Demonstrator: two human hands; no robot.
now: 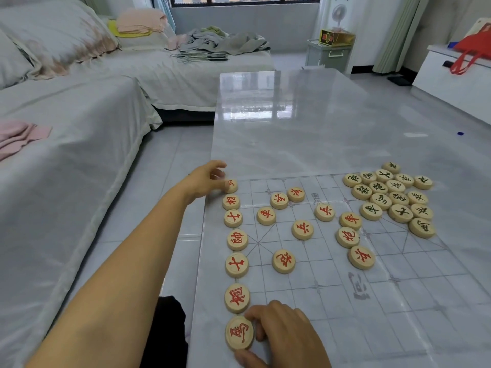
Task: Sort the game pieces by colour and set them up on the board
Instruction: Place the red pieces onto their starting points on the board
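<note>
My left hand pinches the far red-lettered round wooden piece of the clear gridded plastic board's edge row; my right hand grips the near red-lettered round wooden piece.

You have sixteen red-lettered pieces on the board: seven in a column along its left edge, nine scattered toward its middle. Sixteen black-lettered pieces cluster at its far right corner.
</note>
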